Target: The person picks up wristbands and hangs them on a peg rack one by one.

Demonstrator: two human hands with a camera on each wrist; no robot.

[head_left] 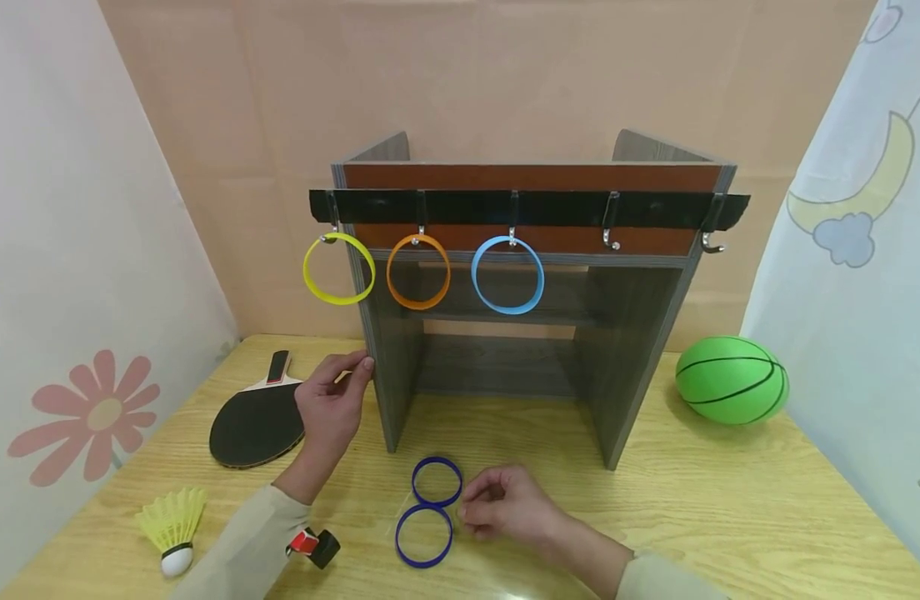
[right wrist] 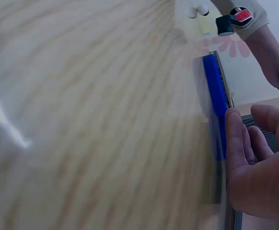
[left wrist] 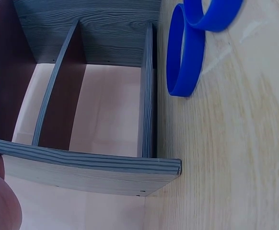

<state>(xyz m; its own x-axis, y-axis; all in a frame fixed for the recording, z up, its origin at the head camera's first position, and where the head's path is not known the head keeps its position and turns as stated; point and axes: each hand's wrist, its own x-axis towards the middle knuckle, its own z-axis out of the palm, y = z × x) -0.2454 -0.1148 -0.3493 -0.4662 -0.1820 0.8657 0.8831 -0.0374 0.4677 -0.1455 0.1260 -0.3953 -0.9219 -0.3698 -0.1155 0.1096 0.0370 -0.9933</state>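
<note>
My left hand touches the left side panel of a grey wooden shelf; its fingertips rest against the outer side, near the front edge. Beside two dark blue silicone wristbands, an upper one and a lower one, my right hand hovers low over the table with fingers loosely bent, holding nothing. The two wristbands lie flat, touching each other. From hooks on the shelf's black strip hang a yellow wristband, an orange wristband and a light blue wristband.
Two hooks at the right, one inner and one outer, hold nothing. A black table tennis bat and a yellow shuttlecock lie at left. A green ball sits right of the shelf.
</note>
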